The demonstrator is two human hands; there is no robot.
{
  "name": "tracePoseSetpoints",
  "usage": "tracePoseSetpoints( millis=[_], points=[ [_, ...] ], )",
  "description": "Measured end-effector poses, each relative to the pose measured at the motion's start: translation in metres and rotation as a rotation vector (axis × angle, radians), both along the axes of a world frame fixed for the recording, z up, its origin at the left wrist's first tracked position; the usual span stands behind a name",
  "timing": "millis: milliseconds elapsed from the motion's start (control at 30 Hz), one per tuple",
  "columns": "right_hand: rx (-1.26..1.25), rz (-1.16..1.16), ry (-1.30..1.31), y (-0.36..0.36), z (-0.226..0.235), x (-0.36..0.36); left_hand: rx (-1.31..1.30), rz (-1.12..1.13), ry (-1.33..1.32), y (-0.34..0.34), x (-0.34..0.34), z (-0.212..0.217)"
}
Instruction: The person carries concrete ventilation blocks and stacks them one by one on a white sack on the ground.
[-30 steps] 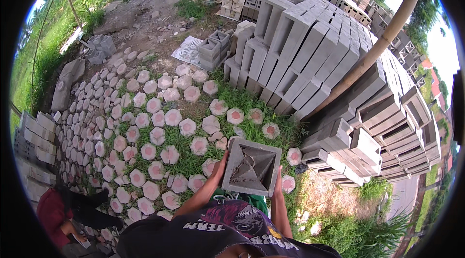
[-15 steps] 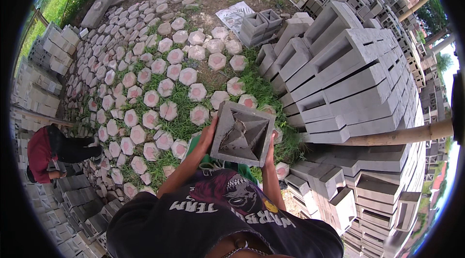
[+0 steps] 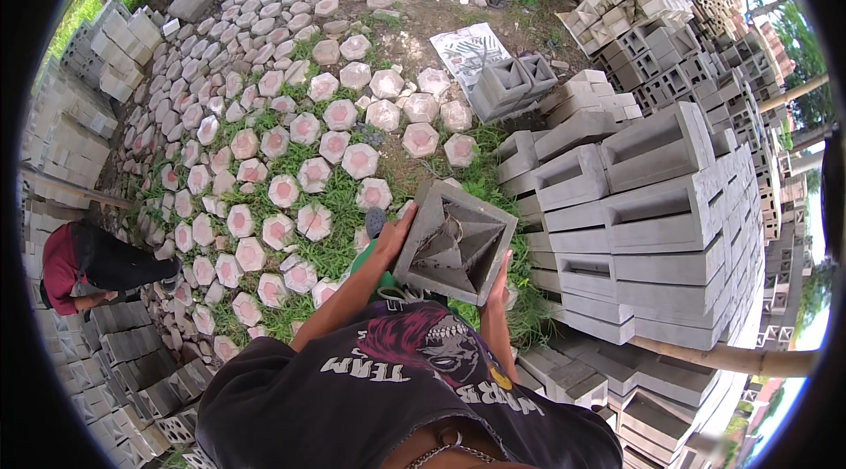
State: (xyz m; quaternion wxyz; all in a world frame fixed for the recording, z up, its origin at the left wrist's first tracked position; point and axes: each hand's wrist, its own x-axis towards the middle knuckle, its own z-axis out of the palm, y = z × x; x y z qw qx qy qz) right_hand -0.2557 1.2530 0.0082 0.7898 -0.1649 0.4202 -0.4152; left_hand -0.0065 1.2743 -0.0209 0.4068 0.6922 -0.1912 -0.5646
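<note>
Between both hands I carry a square grey concrete vent block (image 3: 456,243), with slanted inner faces and a hollow middle, in front of my waist. My left hand (image 3: 395,234) grips its left side, fingers along the edge. Against the lower right side presses my right hand (image 3: 499,282), its fingers partly hidden by the block. Beyond the block, two similar hollow grey blocks (image 3: 514,87) stand beside a printed white sheet (image 3: 468,52) on the ground.
Hexagonal pavers (image 3: 315,174) with grass between them cover the ground ahead. Tall stacks of grey blocks (image 3: 656,231) rise close on my right, with a bamboo pole (image 3: 731,358) alongside. At the left, a person in a red shirt (image 3: 60,266) bends near more stacked blocks (image 3: 132,341).
My view has turned, so the pavers, sheet and block stacks sit lower and farther right. The block stays in both my hands, slightly more tilted. A shoe now shows beside it.
</note>
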Motion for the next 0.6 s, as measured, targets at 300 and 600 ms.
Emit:
tracePoseSetpoints(
  millis=[300,600],
  points=[
    [-0.017,0.056,0.072,-0.13,0.022,0.127,-0.003,0.105,0.058,-0.105,0.125,0.034],
    [0.118,0.223,0.086,-0.253,-0.014,0.198,0.013,0.245,0.051,-0.197,0.196,0.042]
  ],
)
